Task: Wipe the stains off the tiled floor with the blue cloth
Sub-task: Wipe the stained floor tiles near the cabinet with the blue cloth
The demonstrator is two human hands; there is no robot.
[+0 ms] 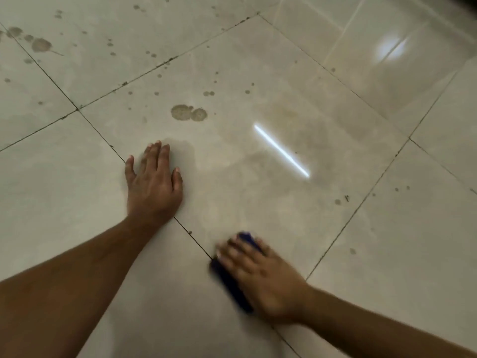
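Observation:
My right hand [260, 275] presses flat on the blue cloth [231, 285] against the pale tiled floor [284, 208], near a dark grout line; hand and cloth are motion-blurred, and most of the cloth is hidden under the palm. My left hand [152, 182] lies flat on the floor, fingers spread, holding nothing. A large double brown stain [188, 112] sits beyond the left hand. Several smaller brown spots [209, 93] dot the same tile. More blotches [40, 44] mark the far left tiles.
Dark grout lines [103, 130] cross the floor diagonally. A bright strip-light reflection [281, 151] and a round glare [391, 49] shine on the glossy tiles. A few small specks [340, 200] lie to the right.

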